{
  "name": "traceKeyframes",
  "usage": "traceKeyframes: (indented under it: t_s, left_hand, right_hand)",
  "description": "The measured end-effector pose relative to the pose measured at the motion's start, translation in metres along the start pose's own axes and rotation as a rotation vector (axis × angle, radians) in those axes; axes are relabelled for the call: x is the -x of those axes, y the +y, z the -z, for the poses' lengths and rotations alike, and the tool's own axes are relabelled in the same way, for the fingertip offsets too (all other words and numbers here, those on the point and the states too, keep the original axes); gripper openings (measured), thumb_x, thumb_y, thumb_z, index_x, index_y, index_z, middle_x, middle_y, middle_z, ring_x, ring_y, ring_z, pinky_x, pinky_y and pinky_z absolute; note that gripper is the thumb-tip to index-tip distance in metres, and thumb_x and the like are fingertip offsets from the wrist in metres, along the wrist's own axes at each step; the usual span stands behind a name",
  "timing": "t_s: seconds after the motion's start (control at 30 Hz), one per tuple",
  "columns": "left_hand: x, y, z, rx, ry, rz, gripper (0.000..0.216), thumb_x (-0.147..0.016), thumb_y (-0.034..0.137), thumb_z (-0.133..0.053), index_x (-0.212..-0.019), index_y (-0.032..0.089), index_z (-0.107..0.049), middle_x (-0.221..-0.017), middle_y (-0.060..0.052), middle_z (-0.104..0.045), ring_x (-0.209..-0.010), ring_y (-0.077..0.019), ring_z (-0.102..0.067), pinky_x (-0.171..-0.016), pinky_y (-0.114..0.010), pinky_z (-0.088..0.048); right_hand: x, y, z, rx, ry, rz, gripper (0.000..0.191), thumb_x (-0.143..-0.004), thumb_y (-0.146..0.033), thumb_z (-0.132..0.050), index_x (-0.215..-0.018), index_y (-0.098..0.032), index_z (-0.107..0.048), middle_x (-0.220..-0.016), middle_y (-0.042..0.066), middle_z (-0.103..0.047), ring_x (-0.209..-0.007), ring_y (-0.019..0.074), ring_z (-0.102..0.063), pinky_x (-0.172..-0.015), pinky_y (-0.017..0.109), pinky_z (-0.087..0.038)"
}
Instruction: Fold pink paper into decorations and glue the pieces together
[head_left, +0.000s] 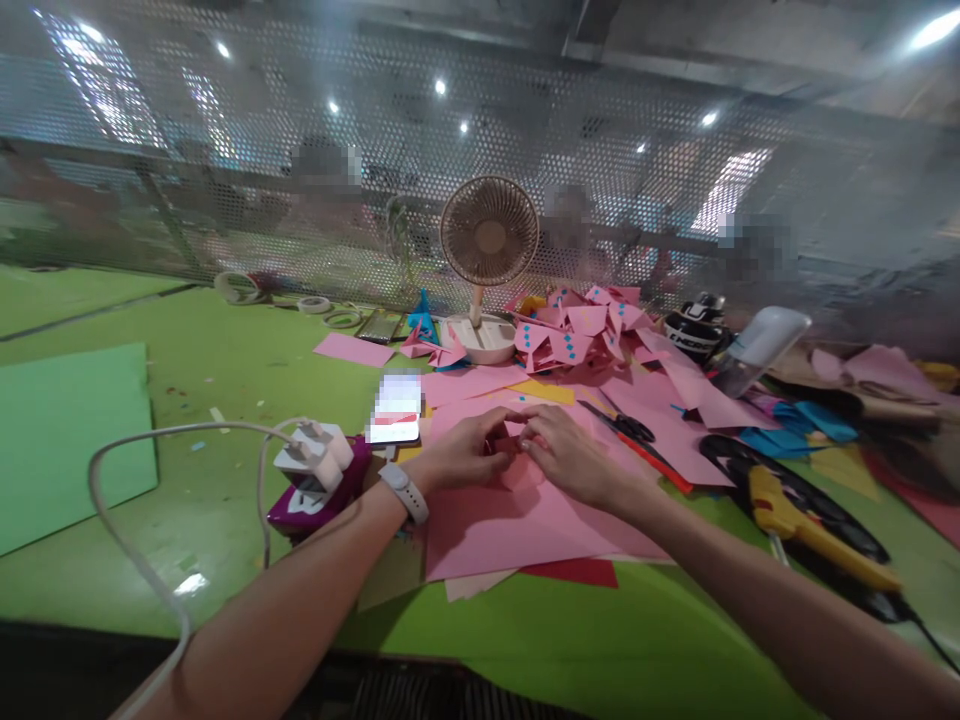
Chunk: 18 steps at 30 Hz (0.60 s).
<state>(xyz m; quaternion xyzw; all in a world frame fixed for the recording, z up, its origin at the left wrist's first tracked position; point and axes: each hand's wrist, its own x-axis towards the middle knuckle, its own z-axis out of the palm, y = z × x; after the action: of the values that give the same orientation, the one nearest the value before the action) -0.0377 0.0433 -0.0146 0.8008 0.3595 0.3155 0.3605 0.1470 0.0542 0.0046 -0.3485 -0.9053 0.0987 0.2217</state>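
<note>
Over a stack of pink paper sheets [480,530] my two hands meet, fingertips close together. My left hand [463,450], with a pale watch on its wrist, has its fingers curled round a small folded piece of pink paper [516,472]. From the other side, my right hand [564,450] pinches the same piece. Fingers hide much of its shape. Scissors [634,428] with dark handles lie to the right of my right hand, beside an orange-red strip-like tool [654,462].
A phone [396,410] and a charger [311,460] on a purple box stand left, with a looping white cable. Behind are a fan [489,232] and a heap of folded pink paper pieces [592,325]. A yellow glue gun [817,530] lies right; a green sheet [75,440] lies far left.
</note>
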Motion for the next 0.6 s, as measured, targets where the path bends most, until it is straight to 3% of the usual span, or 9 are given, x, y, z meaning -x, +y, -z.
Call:
traceKeyframes:
  t_s: [0.6]
  left_hand:
    - [-0.0022, -0.0035, -0.0001, -0.028, 0.007, -0.049, 0.032, -0.084, 0.023, -0.045, -0.116, 0.016, -0.044, -0.076, 0.0, -0.054, -0.064, -0.0109, -0.049, -0.06, -0.023, -0.04]
  right_hand:
    - [0.0013, 0.0008, -0.0043, 0.019, 0.065, 0.023, 0.015, -0.083, -0.01, -0.047, -0.075, -0.016, -0.059, -0.1, 0.01, -0.061, -0.1, 0.0206, -0.052, -0.086, 0.035, -0.041]
